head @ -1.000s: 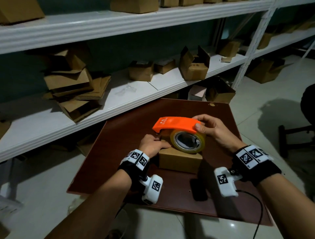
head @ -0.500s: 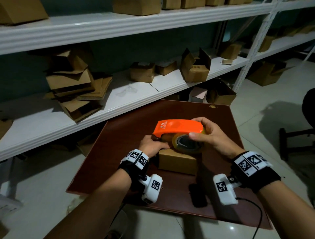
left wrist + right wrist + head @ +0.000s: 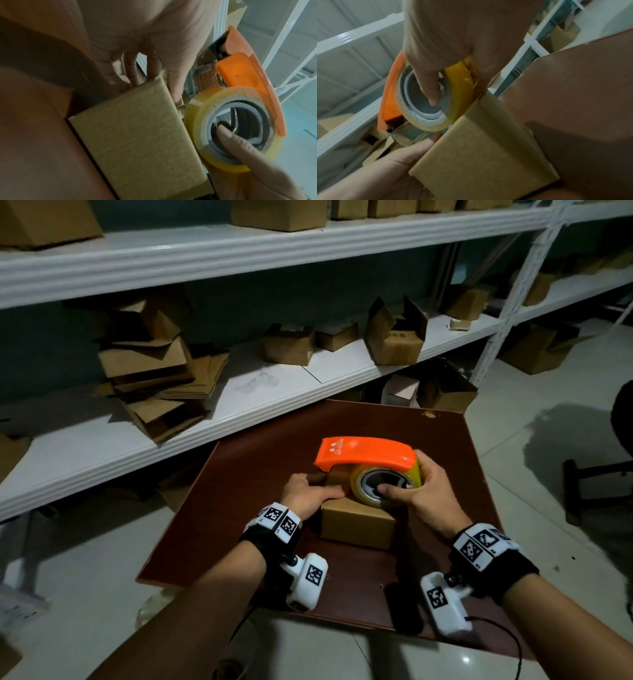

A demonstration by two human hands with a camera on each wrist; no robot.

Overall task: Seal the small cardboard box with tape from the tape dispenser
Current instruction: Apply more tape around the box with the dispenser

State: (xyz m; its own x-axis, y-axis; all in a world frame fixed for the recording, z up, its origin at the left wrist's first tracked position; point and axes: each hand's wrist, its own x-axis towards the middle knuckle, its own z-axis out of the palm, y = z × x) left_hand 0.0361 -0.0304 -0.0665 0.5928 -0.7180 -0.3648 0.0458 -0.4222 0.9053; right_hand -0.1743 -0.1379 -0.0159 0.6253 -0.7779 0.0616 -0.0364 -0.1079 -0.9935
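The small cardboard box (image 3: 356, 525) stands closed on the brown table (image 3: 239, 474). My left hand (image 3: 317, 489) holds its left end, fingers curled over the far edge (image 3: 137, 75). The orange tape dispenser (image 3: 363, 455) rests with its yellowish tape roll (image 3: 359, 491) on the box top, nose pointing left. My right hand (image 3: 407, 484) grips the dispenser, thumb (image 3: 240, 143) inside the roll's core and fingers wrapped behind it. In the right wrist view the roll (image 3: 458, 97) touches the box (image 3: 484, 148) at its far top edge. The tape's free end is hidden.
White shelving (image 3: 274, 392) runs behind the table, holding flattened cartons (image 3: 161, 385) and open boxes (image 3: 394, 337). More cartons (image 3: 445, 395) sit on the floor past the table's far edge. A dark chair (image 3: 596, 474) stands at the right.
My right thumb slid from the orange cover down across the roll into its core. The dispenser tilted a little on the box. My left hand stayed on the box's left end.
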